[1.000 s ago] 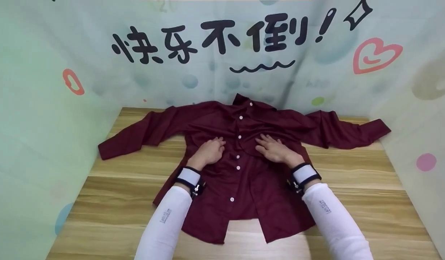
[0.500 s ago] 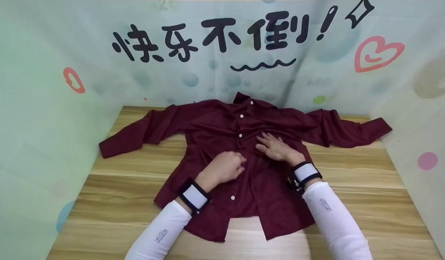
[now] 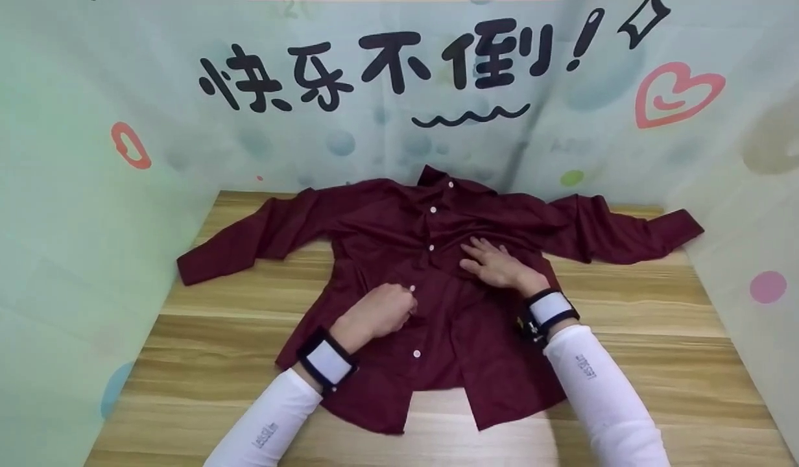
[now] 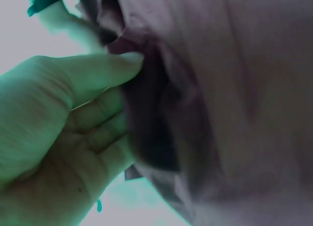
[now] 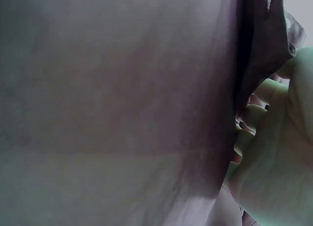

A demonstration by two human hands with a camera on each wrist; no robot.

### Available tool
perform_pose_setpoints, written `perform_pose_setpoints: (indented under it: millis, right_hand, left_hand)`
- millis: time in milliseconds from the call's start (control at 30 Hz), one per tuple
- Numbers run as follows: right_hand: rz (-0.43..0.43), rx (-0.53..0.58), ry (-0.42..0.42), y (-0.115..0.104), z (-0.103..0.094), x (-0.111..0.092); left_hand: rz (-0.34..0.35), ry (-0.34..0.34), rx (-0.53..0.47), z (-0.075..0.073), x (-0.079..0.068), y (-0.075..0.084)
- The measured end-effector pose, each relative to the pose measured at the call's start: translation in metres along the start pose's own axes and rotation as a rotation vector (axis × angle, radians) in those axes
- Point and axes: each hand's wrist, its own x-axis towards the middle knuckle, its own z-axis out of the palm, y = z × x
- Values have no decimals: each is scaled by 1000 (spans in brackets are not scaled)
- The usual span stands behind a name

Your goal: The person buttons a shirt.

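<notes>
A dark red long-sleeved shirt (image 3: 373,220) lies front up with its sleeves spread, collar toward the back wall. My left hand (image 3: 377,311) pinches the shirt's front edge near a white button (image 3: 412,288) at mid-body. In the left wrist view, the left thumb (image 4: 107,67) presses on a fold of the fabric (image 4: 151,84), with the fingers bent behind it. My right hand (image 3: 498,267) rests on the other front panel, fingers spread. The right wrist view has the right palm (image 5: 279,147) at its edge, beside the cloth. Below, the two front panels part at the hem.
The shirt lies on a wood-grain table (image 3: 224,363). A printed cloth backdrop (image 3: 347,143) rises behind it and along both sides. The right cuff (image 3: 681,227) reaches the right side wall, and the left cuff (image 3: 205,266) lies near the left one.
My left hand has left the left panel, moved toward the middle front edge, then drawn slightly back left with the fabric pinched. My right hand stays in place.
</notes>
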Motion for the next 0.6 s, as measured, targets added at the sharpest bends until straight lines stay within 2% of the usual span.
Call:
perform_pose_setpoints:
  millis: [167, 267, 333, 400, 500, 600]
  right_hand:
    - [-6, -2, 5, 1, -1, -1]
    - [-5, -10, 6, 2, -1, -1]
    - [-4, -5, 3, 2, -1, -1]
    - [-4, 0, 1, 2, 0, -1]
    - [-6, 1, 3, 2, 0, -1]
    - [-8, -8, 9, 2, 0, -1]
  left_hand:
    - [-70, -114, -101, -12, -17, -6]
    - [-120, -121, -175, -15, -18, -9]
    - [-144, -53, -205, -16, -17, -10]
    - [-155, 57, -192, -15, -13, -11]
    - [-198, 225, -104, -13, -8, -12]
    - [-309, 308, 2, -10, -3, -11]
